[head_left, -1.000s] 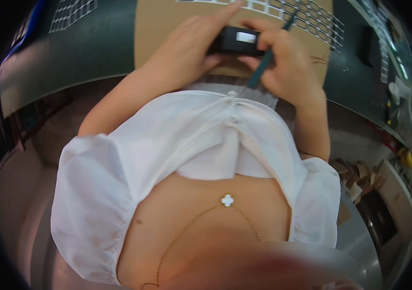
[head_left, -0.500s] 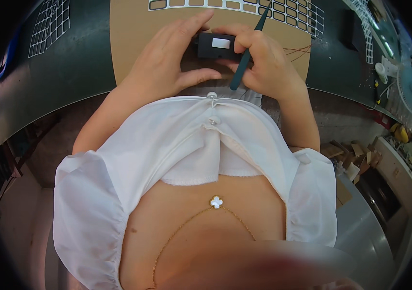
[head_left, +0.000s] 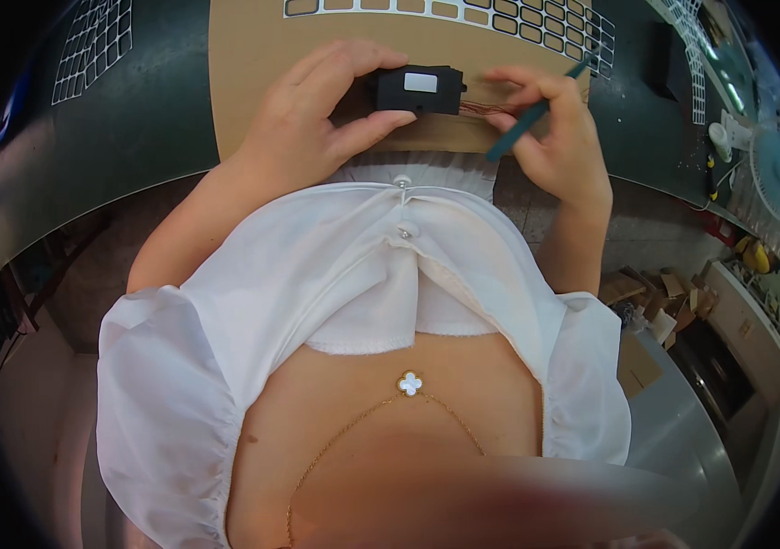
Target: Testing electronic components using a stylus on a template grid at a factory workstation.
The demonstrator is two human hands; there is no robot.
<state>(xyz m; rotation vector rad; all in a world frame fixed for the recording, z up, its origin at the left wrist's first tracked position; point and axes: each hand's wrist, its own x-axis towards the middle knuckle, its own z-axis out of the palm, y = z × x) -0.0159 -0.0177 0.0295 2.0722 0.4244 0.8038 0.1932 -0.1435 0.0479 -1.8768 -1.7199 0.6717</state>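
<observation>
My left hand point(head_left: 317, 110) is closed on the left end of a small black box point(head_left: 399, 96), fingers along its far side and thumb at its near side. A pale rectangular label is on the box's upper face. Thin reddish-brown wires point(head_left: 477, 107) run out of its right end toward my right hand point(head_left: 555, 137). That hand, apart from the box, holds slim dark green tweezers point(head_left: 520, 133), slanted with the narrow end up to the right. My right fingertips are close to the wires; whether they pinch them I cannot tell.
Under my hands lies a brown board point(head_left: 253, 55) on a dark green table point(head_left: 161, 110). White grid sheets with dark-rimmed cells point(head_left: 545, 27) lie along the far edge. Another grid sheet point(head_left: 93, 50) is at far left. A small fan point(head_left: 774, 174) stands at the right.
My right hand has let go of the box's right end and moved right with the tweezers. The wires at that end now show. The box stays in my left hand.
</observation>
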